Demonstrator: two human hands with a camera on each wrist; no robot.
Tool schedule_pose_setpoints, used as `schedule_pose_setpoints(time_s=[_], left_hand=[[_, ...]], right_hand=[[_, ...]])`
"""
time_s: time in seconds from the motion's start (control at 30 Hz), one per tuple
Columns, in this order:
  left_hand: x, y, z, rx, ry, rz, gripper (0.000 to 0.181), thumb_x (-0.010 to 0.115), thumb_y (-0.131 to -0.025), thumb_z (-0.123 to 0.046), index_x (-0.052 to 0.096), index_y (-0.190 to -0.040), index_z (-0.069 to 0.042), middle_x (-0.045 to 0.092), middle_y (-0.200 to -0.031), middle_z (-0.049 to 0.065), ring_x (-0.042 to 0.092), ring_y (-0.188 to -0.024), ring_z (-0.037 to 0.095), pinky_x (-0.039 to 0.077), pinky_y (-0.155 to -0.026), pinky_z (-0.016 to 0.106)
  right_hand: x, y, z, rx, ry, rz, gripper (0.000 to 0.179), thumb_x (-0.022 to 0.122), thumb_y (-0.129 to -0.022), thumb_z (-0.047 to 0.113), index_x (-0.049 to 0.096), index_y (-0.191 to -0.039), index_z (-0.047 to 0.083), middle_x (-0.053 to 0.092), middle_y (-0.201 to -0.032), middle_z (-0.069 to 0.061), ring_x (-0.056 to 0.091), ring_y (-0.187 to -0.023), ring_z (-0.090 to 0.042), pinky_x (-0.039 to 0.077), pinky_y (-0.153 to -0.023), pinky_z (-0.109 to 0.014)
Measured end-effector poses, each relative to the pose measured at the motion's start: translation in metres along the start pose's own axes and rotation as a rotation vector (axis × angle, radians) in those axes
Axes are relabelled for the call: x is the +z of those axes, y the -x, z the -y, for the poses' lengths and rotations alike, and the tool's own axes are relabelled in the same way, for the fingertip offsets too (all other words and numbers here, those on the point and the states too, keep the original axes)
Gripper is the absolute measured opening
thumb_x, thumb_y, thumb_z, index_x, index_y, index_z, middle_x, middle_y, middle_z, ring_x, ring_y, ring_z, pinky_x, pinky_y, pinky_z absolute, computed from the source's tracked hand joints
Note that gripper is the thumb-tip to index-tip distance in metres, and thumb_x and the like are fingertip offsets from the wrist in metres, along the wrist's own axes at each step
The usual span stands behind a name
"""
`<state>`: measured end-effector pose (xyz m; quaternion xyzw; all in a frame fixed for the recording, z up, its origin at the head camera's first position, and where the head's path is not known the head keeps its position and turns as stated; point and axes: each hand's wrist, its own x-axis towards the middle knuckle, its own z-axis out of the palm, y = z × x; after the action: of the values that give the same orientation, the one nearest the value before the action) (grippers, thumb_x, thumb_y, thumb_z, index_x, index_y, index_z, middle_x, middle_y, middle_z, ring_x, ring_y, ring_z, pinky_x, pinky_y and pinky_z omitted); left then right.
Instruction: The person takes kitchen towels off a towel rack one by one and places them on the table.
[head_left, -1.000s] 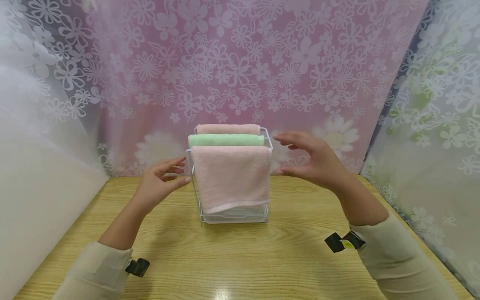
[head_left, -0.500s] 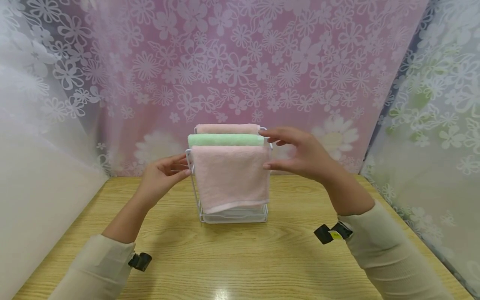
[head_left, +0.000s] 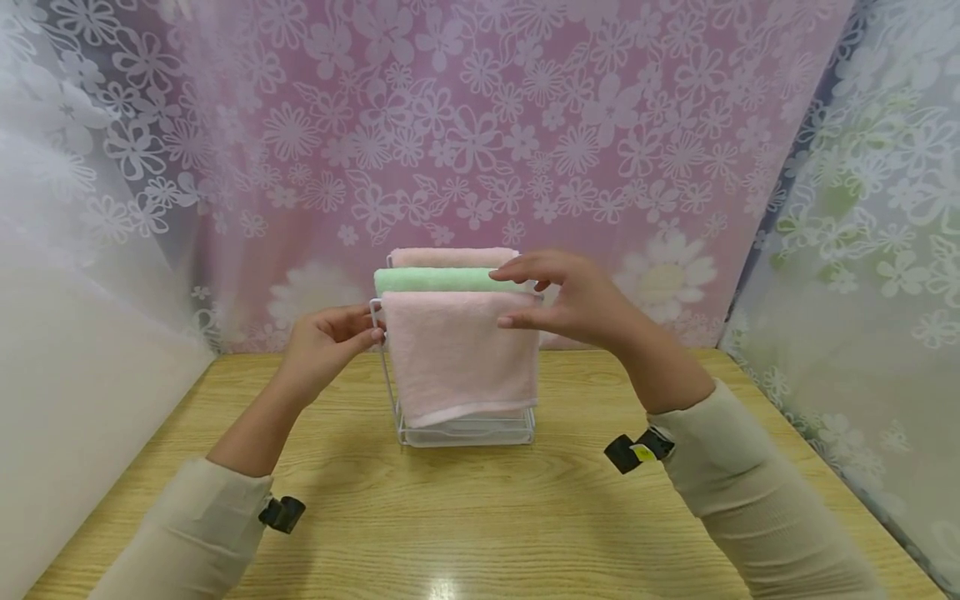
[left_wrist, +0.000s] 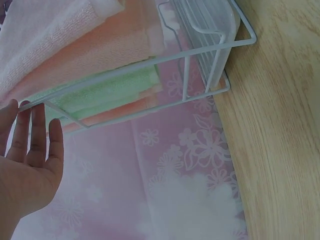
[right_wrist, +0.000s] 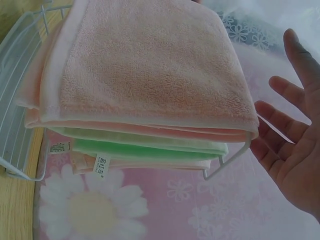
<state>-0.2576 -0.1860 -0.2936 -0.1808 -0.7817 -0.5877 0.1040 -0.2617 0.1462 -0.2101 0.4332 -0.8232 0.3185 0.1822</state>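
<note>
A white wire towel rack (head_left: 396,392) stands upright on the table, with a pink towel (head_left: 461,358) draped over its front bar. Behind that hang a green towel (head_left: 435,280) and another pink towel (head_left: 453,257). My left hand (head_left: 318,350) grips the rack's left side wire near the top, thumb in front and fingers behind; the left wrist view shows this wire (left_wrist: 115,74) between thumb and fingers. Over the right end of the towels hovers my right hand (head_left: 573,300), thumb and fingers spread apart, holding nothing. In the right wrist view its fingers (right_wrist: 280,120) are beside the front towel's folded top edge.
A translucent tray (head_left: 468,436) sits in the rack's base. The wood-grain table (head_left: 480,517) is bounded by a pink flowered curtain (head_left: 450,142) behind and pale curtains (head_left: 885,275) at the sides. Small paper labels (right_wrist: 102,165) hang from the rear towels.
My right hand has moved left, from beside the rack to over the towels' right end. My left hand has come slightly right and taken hold of the side wire. Rack and towels stay put.
</note>
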Motion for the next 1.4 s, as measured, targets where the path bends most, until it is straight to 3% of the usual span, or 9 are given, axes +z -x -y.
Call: schedule_pose_setpoints(time_s=[0.23, 0.43, 0.8, 1.03, 1.4], left_hand=[[-0.003, -0.004, -0.006, 0.000, 0.052, -0.002, 0.039, 0.070, -0.091, -0.008, 0.061, -0.127, 0.006, 0.072, -0.094, -0.002, 0.070, -0.085, 0.011, 0.058, -0.079, 0.034], [-0.006, -0.006, -0.013, 0.052, 0.093, -0.009, 0.037, 0.068, -0.092, -0.004, 0.061, -0.127, 0.005, 0.071, -0.093, -0.003, 0.071, -0.083, 0.014, 0.059, -0.076, 0.036], [-0.006, -0.008, -0.015, 0.065, 0.162, 0.020, 0.030, 0.067, -0.093, -0.004, 0.067, -0.122, 0.000, 0.073, -0.092, -0.001, 0.070, -0.086, 0.013, 0.059, -0.075, 0.038], [-0.006, -0.009, -0.015, 0.077, 0.141, 0.021, 0.027, 0.069, -0.093, -0.013, 0.071, -0.116, 0.000, 0.072, -0.089, 0.003, 0.070, -0.082, 0.017, 0.058, -0.075, 0.045], [-0.006, -0.012, -0.014, 0.102, 0.140, 0.024, 0.024, 0.068, -0.094, -0.015, 0.072, -0.109, 0.003, 0.071, -0.087, 0.007, 0.070, -0.079, 0.020, 0.059, -0.072, 0.043]], right_hand=[[0.007, -0.012, 0.000, 0.079, 0.014, 0.046, 0.050, 0.088, -0.074, 0.025, 0.071, -0.119, 0.009, 0.069, -0.114, -0.003, 0.059, -0.100, -0.020, 0.051, -0.083, -0.037], [0.012, -0.021, 0.001, 0.122, -0.010, 0.079, 0.048, 0.087, -0.075, 0.025, 0.072, -0.118, 0.010, 0.070, -0.113, -0.002, 0.060, -0.095, -0.016, 0.052, -0.082, -0.035], [0.020, -0.031, 0.003, 0.159, 0.036, 0.123, 0.048, 0.086, -0.076, 0.027, 0.072, -0.119, 0.012, 0.071, -0.110, 0.000, 0.056, -0.085, -0.015, 0.045, -0.060, -0.031], [0.025, -0.036, 0.003, 0.200, 0.036, 0.129, 0.041, 0.086, -0.076, 0.027, 0.075, -0.114, 0.014, 0.072, -0.101, 0.003, 0.056, -0.081, -0.014, 0.045, -0.061, -0.029], [0.031, -0.039, 0.004, 0.265, 0.030, 0.146, 0.025, 0.084, -0.079, 0.023, 0.079, -0.102, 0.012, 0.072, -0.094, 0.002, 0.059, -0.075, -0.011, 0.050, -0.067, -0.027]])
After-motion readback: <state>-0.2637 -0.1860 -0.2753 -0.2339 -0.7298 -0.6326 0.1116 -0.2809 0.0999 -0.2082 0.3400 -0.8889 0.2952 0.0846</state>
